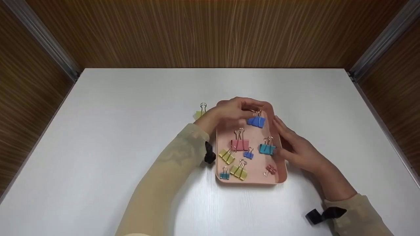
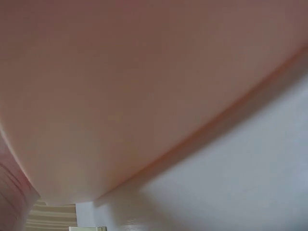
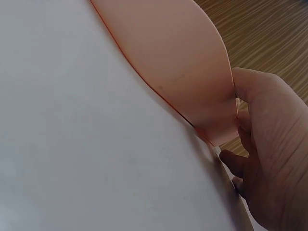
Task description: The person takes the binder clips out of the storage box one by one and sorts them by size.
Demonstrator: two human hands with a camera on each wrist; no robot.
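The blue binder clip (image 1: 256, 121) hangs at the far end of the pink tray (image 1: 252, 181), just above its floor, and your left hand (image 1: 231, 113) pinches it by the wire handles at its top. Judge it light and stiff, with a strong spring and slick metal loops, so the handles are the sound place to take hold; the painted body would likely slide between fingertips. Your right hand (image 1: 295, 149) lies along the tray's right wall with fingers mostly straight, steadying it rather than grasping anything. Around the clip lie a pink clip (image 1: 240, 144), a teal clip (image 1: 266, 148), two yellow clips and a few small ones, all apart from it. A further yellow-green clip (image 1: 200, 113) sits on the white table (image 1: 131, 108) behind your left wrist, partly covered. The left wrist view shows little but a blurred pink surface, and the right wrist view only the tray's outer wall (image 3: 178, 62) with your fingers (image 3: 269, 159) against it.
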